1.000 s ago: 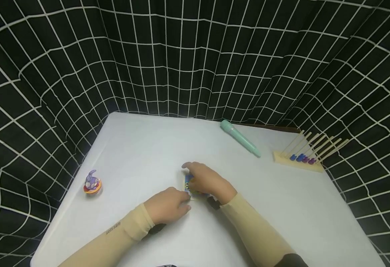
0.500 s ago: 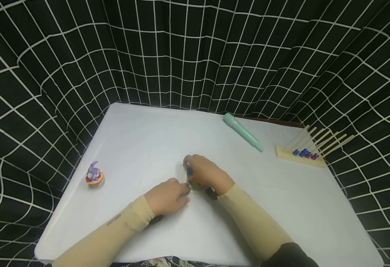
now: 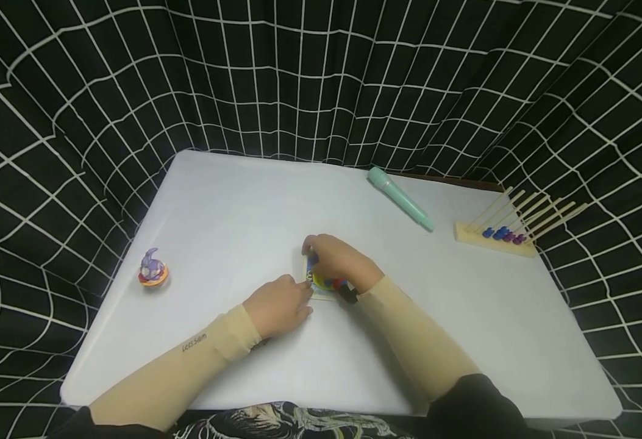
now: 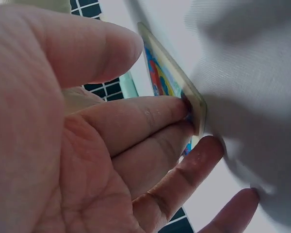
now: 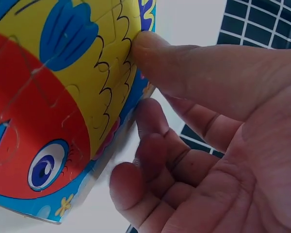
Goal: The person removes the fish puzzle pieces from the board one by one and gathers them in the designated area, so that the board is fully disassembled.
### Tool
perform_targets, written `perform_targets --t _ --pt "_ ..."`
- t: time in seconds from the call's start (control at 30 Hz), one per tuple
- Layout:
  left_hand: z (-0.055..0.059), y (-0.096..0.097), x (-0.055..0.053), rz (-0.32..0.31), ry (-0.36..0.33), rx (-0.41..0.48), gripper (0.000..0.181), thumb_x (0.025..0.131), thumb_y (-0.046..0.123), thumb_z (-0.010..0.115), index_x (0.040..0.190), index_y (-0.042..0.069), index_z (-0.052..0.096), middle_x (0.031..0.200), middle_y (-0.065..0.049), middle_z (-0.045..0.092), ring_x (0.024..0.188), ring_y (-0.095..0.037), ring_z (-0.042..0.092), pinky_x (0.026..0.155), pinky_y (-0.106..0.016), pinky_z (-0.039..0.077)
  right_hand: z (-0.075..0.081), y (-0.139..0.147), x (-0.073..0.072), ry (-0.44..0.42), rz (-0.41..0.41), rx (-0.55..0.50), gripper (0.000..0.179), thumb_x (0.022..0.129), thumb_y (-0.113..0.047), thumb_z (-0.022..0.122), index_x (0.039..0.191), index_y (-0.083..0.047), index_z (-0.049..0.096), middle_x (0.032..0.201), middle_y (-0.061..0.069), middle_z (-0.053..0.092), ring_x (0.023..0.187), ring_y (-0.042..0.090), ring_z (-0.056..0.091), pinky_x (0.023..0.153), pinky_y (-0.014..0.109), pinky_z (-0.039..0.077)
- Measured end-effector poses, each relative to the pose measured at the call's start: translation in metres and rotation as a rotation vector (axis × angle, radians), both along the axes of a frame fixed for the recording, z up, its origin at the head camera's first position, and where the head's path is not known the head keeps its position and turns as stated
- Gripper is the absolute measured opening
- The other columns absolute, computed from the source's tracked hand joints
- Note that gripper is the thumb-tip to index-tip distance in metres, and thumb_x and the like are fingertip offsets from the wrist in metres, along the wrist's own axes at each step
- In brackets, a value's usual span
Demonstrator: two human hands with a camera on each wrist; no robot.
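A small jigsaw puzzle board (image 3: 323, 294) lies flat on the white table, partly covered by my hands in the head view. Up close in the right wrist view, the fish picture (image 5: 70, 104) is red, yellow and blue, with seams between pieces. My right hand (image 3: 342, 261) holds the board at its far side, thumb on the picture and curled fingers along the edge. With fairly straight fingers, my left hand (image 3: 279, 306) touches the near left corner; in the left wrist view two fingertips rest against the pale wooden border (image 4: 199, 104) and the thumb stands off it.
A purple toy figure (image 3: 152, 268) in a round orange base stands at the left. Toward the back lies a mint-green toy microphone (image 3: 401, 199). At the right is a wooden peg stand (image 3: 495, 239) with blue and purple beads. Black gridded cloth (image 3: 299, 79) surrounds the table.
The head view has tilted, so the table sits higher in it. My right hand has shifted slightly on the board, showing more of the picture. The left hand stays at the corner.
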State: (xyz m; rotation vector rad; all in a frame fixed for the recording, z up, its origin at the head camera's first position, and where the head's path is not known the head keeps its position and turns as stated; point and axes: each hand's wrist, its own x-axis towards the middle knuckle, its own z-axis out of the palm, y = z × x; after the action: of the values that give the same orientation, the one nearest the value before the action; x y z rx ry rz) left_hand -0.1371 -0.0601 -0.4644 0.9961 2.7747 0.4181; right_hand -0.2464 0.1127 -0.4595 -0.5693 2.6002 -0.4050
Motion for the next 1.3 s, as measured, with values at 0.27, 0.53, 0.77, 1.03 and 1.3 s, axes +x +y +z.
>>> perform_targets --t 0.27,0.53,0.77,1.03,1.3 --pt "-0.003 0.0 -0.001 0.014 0.0 0.016 0.045 0.105 0.026 0.071 0.137 -0.005 0.071 0.147 -0.018 0.07 0.109 -0.035 0.07 0.082 -0.047 0.065 0.001 -0.001 -0.002 0.005 -0.006 0.028 0.042 0.098 -0.013 0.081 0.138 -0.01 0.068 0.137 0.011 0.07 0.126 0.029 0.066 0.109 0.045 0.058" --pt "-0.006 -0.001 -0.002 0.016 -0.004 0.011 0.05 0.106 0.03 0.071 0.143 -0.004 0.068 0.15 -0.017 0.067 0.107 -0.032 0.069 0.08 -0.044 0.064 0.001 0.004 0.003 0.043 -0.015 -0.035 0.031 0.101 -0.015 0.079 0.129 -0.007 0.072 0.127 0.01 0.065 0.118 0.027 0.065 0.107 0.041 0.058" --pt "-0.009 -0.002 -0.001 0.026 -0.011 0.025 0.049 0.106 0.029 0.071 0.143 -0.002 0.069 0.151 -0.016 0.068 0.11 -0.034 0.069 0.085 -0.047 0.063 0.0 0.013 0.005 0.039 -0.064 -0.198 0.007 0.104 -0.011 0.071 0.111 -0.013 0.075 0.117 0.005 0.074 0.115 0.024 0.068 0.109 0.044 0.056" --pt "-0.011 -0.001 -0.003 0.042 -0.023 0.042 0.048 0.104 0.028 0.072 0.143 0.0 0.07 0.15 -0.015 0.069 0.114 -0.035 0.069 0.091 -0.049 0.061 0.024 0.069 -0.006 0.102 -0.27 -0.41 0.016 0.109 -0.011 0.062 0.119 -0.01 0.076 0.115 0.01 0.075 0.104 0.029 0.069 0.093 0.047 0.06" --pt "-0.015 -0.003 0.0 0.055 -0.015 0.047 0.049 0.105 0.03 0.072 0.144 0.0 0.069 0.152 -0.014 0.067 0.12 -0.037 0.068 0.096 -0.05 0.061 0.01 0.113 -0.007 -0.061 -0.332 -0.184 0.015 0.107 -0.007 0.063 0.113 -0.008 0.077 0.112 0.01 0.071 0.103 0.027 0.06 0.088 0.038 0.053"
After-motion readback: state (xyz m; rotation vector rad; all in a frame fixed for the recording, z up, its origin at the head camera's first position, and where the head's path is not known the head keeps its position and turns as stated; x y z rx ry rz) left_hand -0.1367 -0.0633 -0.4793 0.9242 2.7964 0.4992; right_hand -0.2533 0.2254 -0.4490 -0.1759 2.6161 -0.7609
